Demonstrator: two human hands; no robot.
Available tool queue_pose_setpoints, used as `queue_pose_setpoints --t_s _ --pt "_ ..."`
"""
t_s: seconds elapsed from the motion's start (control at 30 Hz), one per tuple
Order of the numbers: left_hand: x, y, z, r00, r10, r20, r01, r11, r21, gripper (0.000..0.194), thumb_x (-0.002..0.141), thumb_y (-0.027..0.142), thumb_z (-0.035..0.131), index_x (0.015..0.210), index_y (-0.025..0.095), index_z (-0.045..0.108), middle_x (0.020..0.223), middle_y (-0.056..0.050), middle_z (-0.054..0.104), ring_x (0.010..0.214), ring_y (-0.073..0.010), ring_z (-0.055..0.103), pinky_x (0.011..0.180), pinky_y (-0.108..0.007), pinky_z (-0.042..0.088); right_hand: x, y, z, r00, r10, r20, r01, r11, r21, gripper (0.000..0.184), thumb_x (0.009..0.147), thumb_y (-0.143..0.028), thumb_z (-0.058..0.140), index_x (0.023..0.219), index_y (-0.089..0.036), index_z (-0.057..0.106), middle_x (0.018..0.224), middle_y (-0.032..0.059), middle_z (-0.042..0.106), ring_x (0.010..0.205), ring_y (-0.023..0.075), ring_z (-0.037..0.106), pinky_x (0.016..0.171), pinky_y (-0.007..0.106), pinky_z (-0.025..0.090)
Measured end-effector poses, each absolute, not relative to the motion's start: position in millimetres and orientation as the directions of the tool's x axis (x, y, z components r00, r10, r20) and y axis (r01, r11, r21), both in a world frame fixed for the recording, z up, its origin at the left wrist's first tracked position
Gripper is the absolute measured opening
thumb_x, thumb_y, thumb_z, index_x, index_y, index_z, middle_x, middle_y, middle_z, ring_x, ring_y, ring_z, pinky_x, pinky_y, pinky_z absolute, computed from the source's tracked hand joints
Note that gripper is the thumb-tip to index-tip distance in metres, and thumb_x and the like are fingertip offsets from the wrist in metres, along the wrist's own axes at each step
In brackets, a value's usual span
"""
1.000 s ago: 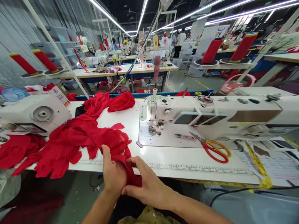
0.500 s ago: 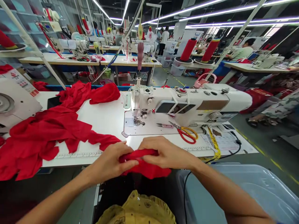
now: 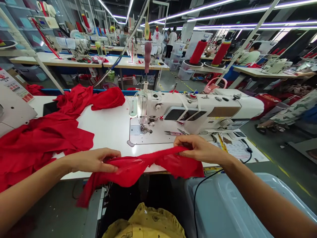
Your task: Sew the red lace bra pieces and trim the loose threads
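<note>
A strip of red fabric is stretched between my two hands over the front edge of the sewing table. My left hand pinches its left part, and a loose end hangs below the table edge. My right hand grips the other end between thumb and fingers, with cloth drooping beneath. Behind the strip stands a white sewing machine, its needle area lit. Thread snips lie on the machine bed, and my right hand hides most of the scissors beside them.
A heap of red fabric covers the table's left side. A yellow tape measure and a paper sheet lie at the right. A translucent plastic bin stands below right, with a black cable running past it. Other people work farther back.
My hands have moved apart, left hand leftward and right hand rightward, spreading the bunched red fabric into a long strip. My right hand now covers the scissors.
</note>
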State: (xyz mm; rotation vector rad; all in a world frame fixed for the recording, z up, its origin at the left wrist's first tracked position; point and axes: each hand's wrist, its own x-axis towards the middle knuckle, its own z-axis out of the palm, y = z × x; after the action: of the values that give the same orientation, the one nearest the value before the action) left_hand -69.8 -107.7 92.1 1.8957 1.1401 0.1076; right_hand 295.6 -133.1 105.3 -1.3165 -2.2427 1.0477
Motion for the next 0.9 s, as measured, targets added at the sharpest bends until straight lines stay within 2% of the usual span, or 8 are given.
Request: queue_pose_setpoints --t_s 0.2,0.3,0.37,0.47,0.53,0.7,0.77,0.9 --pt "-79 -120 74 0.516 0.554 -0.654 0.624 0.280 0.729 0.040 0.061 0.046 0.084 0.093 0.023 0.077 0.085 -0.006 0.071 0.072 -0.0228 0.064 0.057 -0.025 0.046 303 -124 100 -0.481 0.869 -0.110 0.647 0.268 -0.713 0.004 0.074 -0.020 0.053 0.071 -0.019 0.055 0.068 -0.0025 0.054 0.063 0.0121 0.046 0.057 0.024 0.036" --pt "-79 -133 70 0.595 0.496 -0.633 0.681 0.107 0.724 0.021 0.074 0.041 0.072 0.087 0.024 0.072 0.077 -0.003 0.068 0.064 -0.0196 0.059 0.053 -0.024 0.040 309 -125 108 -0.516 0.825 -0.229 0.631 0.185 -0.754 0.015 0.076 -0.032 0.065 0.076 -0.018 0.058 0.069 -0.0026 0.056 0.062 0.0116 0.048 0.055 0.023 0.037" --pt "-80 -135 71 0.602 0.611 -0.514 0.725 -0.147 0.673 0.013 0.081 0.036 0.062 0.085 0.024 0.065 0.071 0.001 0.063 0.061 -0.0172 0.053 0.054 -0.024 0.035 314 -125 113 -0.543 0.779 -0.313 0.633 0.134 -0.763 0.028 0.077 -0.044 0.071 0.082 -0.018 0.062 0.073 -0.0017 0.059 0.063 0.0121 0.050 0.055 0.022 0.038" --pt "-83 -123 70 0.524 0.822 -0.223 0.802 -0.388 0.455 0.012 0.083 0.035 0.056 0.086 0.024 0.060 0.071 0.000 0.060 0.064 -0.0182 0.051 0.056 -0.026 0.030 318 -116 108 -0.525 0.793 -0.310 0.654 0.143 -0.743 0.037 0.084 -0.054 0.063 0.086 -0.017 0.065 0.078 0.0008 0.063 0.070 0.0148 0.054 0.060 0.024 0.042" --pt "-85 -111 66 0.486 0.865 -0.124 0.831 -0.414 0.372 0.015 0.085 0.037 0.052 0.085 0.024 0.060 0.075 -0.002 0.062 0.067 -0.0195 0.052 0.057 -0.027 0.029 317 -106 95 -0.501 0.827 -0.257 0.698 0.209 -0.685 0.037 0.088 -0.054 0.058 0.085 -0.018 0.065 0.081 0.0019 0.065 0.074 0.0168 0.057 0.065 0.026 0.044" --pt "-85 -91 53 0.530 0.822 -0.206 0.783 -0.383 0.490 0.020 0.087 0.026 0.040 0.088 0.023 0.060 0.083 -0.002 0.065 0.074 -0.0185 0.057 0.067 -0.027 0.038 313 -86 62 -0.462 0.879 -0.113 0.817 0.373 -0.439 0.027 0.091 -0.044 0.055 0.093 -0.020 0.068 0.095 0.0047 0.071 0.084 0.0218 0.062 0.077 0.033 0.045" --pt "-85 -90 50 0.511 0.847 -0.145 0.819 -0.429 0.381 0.018 0.084 0.020 0.040 0.090 0.022 0.057 0.088 -0.003 0.065 0.077 -0.0192 0.058 0.066 -0.028 0.038 312 -84 56 -0.457 0.885 -0.082 0.830 0.392 -0.396 0.024 0.091 -0.040 0.054 0.097 -0.021 0.069 0.100 0.0059 0.072 0.089 0.0234 0.064 0.080 0.035 0.046" --pt "-83 -87 47 0.426 0.904 -0.038 0.905 -0.426 0.009 0.031 0.078 0.003 0.037 0.096 0.020 0.056 0.096 -0.007 0.062 0.073 -0.0198 0.057 0.057 -0.028 0.036 311 -80 49 -0.437 0.899 -0.018 0.850 0.407 -0.334 0.021 0.094 -0.033 0.054 0.102 -0.021 0.070 0.105 0.0071 0.071 0.095 0.0246 0.065 0.083 0.036 0.048"
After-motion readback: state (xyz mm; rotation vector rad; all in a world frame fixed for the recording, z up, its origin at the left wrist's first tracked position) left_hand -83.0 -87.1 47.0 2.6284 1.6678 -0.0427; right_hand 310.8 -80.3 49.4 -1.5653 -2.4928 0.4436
